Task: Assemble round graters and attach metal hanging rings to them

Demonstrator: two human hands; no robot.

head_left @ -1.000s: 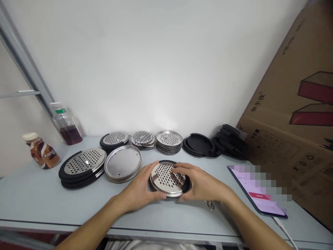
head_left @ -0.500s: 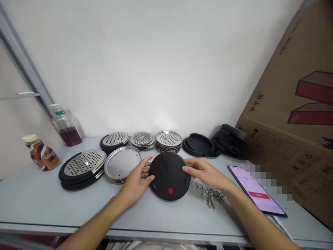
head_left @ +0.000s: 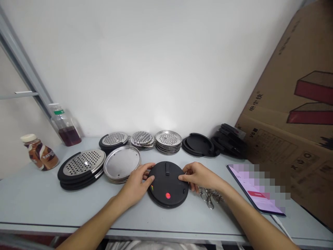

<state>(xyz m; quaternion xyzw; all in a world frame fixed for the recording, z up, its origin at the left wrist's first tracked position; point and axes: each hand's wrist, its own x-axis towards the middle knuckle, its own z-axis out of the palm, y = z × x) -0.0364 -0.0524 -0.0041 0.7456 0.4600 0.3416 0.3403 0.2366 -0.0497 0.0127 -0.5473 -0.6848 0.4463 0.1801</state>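
A round black disc (head_left: 169, 185) with a red dot, a small colored mark and a raised tab near its far edge lies low over the table, top face up. My left hand (head_left: 139, 178) grips its left edge, thumb on the rim and fingers curled beyond it. On the opposite side, my right hand (head_left: 196, 177) pinches the right edge with the thumb on top. Metal rings and clips (head_left: 209, 198) lie just under and beside the right wrist. Left of the disc is a stack of shallow round metal plates (head_left: 122, 161).
Black-rimmed grater discs (head_left: 84, 163) are piled at left. Along the wall stand perforated metal discs (head_left: 168, 139), loose grating plates (head_left: 142, 138) and black rings (head_left: 199, 145). A phone (head_left: 256, 191) and a cardboard box (head_left: 291, 139) occupy the right; two bottles (head_left: 40, 152) stand far left.
The disc has been tipped flatter and lowered slightly toward me, so its raised tab now shows. Both hands keep hold of its edges, the right one shifting a little downward.
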